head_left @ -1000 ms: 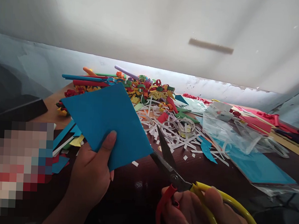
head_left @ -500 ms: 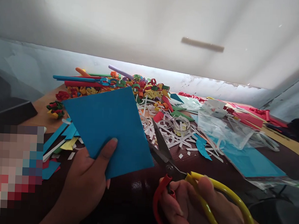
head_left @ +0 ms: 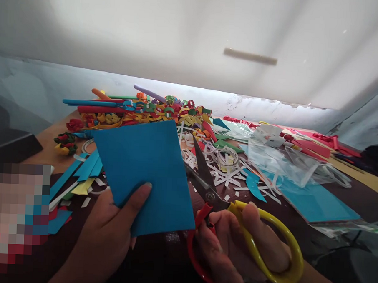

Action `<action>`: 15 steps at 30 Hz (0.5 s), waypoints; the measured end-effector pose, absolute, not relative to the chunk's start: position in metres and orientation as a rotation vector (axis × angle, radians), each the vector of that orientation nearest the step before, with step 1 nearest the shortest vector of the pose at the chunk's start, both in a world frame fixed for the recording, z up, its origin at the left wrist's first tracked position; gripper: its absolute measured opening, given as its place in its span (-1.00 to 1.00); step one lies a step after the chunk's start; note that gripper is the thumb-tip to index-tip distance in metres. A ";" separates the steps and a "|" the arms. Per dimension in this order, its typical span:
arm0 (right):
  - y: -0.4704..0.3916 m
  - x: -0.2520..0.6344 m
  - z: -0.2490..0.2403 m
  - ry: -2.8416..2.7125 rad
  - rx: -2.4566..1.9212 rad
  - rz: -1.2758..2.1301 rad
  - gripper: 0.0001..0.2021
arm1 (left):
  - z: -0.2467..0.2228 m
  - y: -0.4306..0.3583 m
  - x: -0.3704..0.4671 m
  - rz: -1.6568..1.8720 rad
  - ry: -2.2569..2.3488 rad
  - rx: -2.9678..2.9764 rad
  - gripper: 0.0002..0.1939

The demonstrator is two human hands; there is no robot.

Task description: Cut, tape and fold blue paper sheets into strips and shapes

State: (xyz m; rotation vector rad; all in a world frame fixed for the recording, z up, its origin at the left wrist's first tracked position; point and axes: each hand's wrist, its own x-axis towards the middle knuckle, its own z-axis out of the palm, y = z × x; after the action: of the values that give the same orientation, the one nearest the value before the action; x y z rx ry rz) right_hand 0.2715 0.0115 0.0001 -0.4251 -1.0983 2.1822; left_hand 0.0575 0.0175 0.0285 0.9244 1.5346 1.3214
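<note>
A blue sheet of paper is pinched in my left hand, thumb on its front face and the other fingers behind it. My right hand grips a pair of scissors with one yellow and one red handle, fingers through the loops. The blades are spread apart at the sheet's right edge. One blade passes partly behind that edge; whether it touches the paper I cannot tell. White paper scraps lie on the dark table beyond the blades.
Colourful paper chains and rolled paper tubes are heaped at the back. Cut blue strips lie on the left. On the right are a blue paper pack, clear plastic wrappers and red paper.
The blue sheet has turned more upright and shifted slightly right and down. My right hand and the scissors have moved a little left and up, with the blades still spread.
</note>
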 end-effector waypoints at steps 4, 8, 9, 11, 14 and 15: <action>0.017 0.266 0.000 -1.107 -0.405 2.182 -0.24 | 0.033 0.014 0.061 1.248 1.588 0.915 -0.48; 0.022 0.265 -0.001 -1.094 -0.291 2.136 -0.24 | 0.032 0.014 0.059 1.216 1.579 0.897 -0.46; 0.022 0.265 -0.002 -1.092 -0.278 2.130 -0.24 | 0.031 0.015 0.058 1.208 1.576 0.898 -0.46; 0.024 0.265 -0.003 -1.075 -0.273 2.131 -0.25 | 0.030 0.016 0.057 1.208 1.550 0.892 -0.47; 0.028 0.265 -0.004 -1.076 -0.226 2.140 -0.26 | 0.031 0.015 0.058 1.214 1.548 0.879 -0.45; 0.030 0.264 -0.005 -1.090 -0.216 2.141 -0.26 | 0.032 0.015 0.058 1.205 1.570 0.883 -0.43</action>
State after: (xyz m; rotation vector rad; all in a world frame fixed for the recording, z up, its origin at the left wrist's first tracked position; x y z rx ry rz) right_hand 0.2642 0.0297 -0.0047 -0.2164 -1.0901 2.1414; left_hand 0.0579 0.0152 0.0321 0.8826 1.5697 1.2051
